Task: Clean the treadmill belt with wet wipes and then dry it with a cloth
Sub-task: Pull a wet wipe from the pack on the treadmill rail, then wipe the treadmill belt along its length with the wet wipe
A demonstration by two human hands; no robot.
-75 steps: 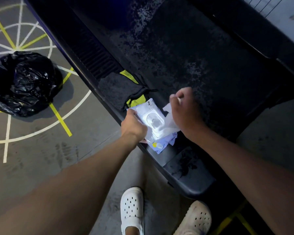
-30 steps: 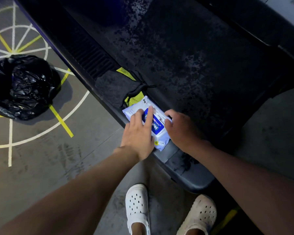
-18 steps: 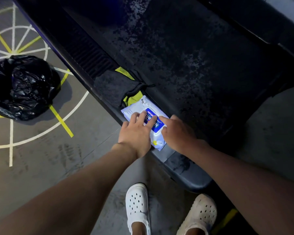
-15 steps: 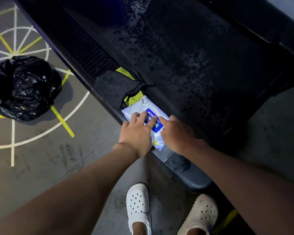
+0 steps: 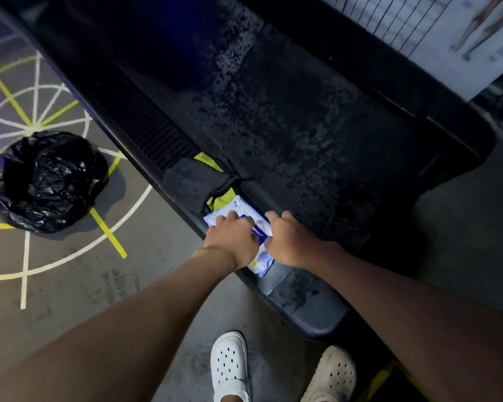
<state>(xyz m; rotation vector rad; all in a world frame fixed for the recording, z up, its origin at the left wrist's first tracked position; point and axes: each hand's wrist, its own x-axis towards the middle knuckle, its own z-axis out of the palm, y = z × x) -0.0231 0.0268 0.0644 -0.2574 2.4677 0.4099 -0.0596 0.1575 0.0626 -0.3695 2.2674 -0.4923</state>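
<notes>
Plastic wipes pack (image 5: 240,207) looks soft, light and slick, lying on the side rail (image 5: 299,294) at frame centre just below the cloth (image 5: 192,177); your left hand (image 5: 233,239) and right hand (image 5: 288,242) cover it, fingers (image 5: 230,216) bent, grip hidden, so pinch its long edges, I'd say.

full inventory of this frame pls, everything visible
treadmill belt: 1, black, grey patches, centre
side rail: 1, black, left of belt
wet wipes pack: 1, white and blue, on side rail
cloth: 1, dark grey and yellow-green, on side rail, beside pack
bin bag: 1, black, floor, left
floor lines: several, white and yellow, left
poster: 1, white, top right
shoes: 2, white, bottom
left hand: on pack, grip unclear
right hand: at pack's right edge, grip unclear
</notes>
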